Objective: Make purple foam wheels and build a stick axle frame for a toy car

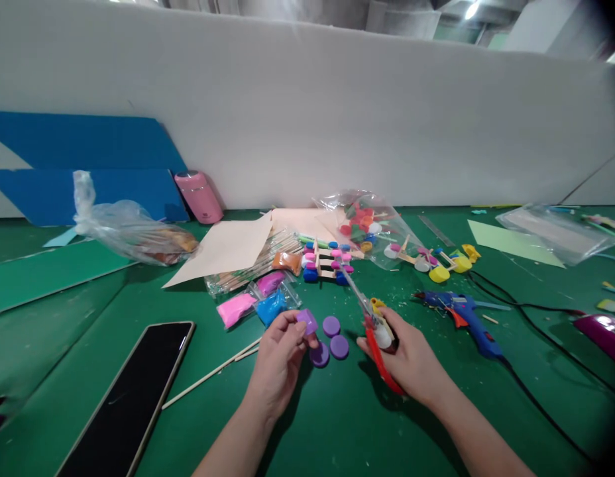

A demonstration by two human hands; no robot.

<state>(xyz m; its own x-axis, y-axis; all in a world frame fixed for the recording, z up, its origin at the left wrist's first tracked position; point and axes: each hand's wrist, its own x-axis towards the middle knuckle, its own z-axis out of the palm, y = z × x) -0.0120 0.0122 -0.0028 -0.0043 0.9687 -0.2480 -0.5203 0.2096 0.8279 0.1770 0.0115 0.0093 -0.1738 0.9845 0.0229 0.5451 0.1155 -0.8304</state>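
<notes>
My left hand (282, 351) pinches a small, light-purple, see-through piece (307, 322) between thumb and fingers. Just right of it, three round purple caps (339, 346) lie on the green table. My right hand (407, 358) is closed around red-handled scissors (380, 361), their blades pointing up and away to the left. White and yellow parts show by the fingers of that hand; whether it holds them too, I cannot tell. Past the scissor tip stands a small assembly of sticks with blue and pink pieces (327, 260).
A blue glue gun (459, 311) with its cord lies at right. A phone (128, 397) and thin wooden sticks (208, 375) are at left. Clay packets (236, 309), bagged sticks, a bag of colourful caps (360, 222) and a yellow-capped assembly (439, 273) lie farther back.
</notes>
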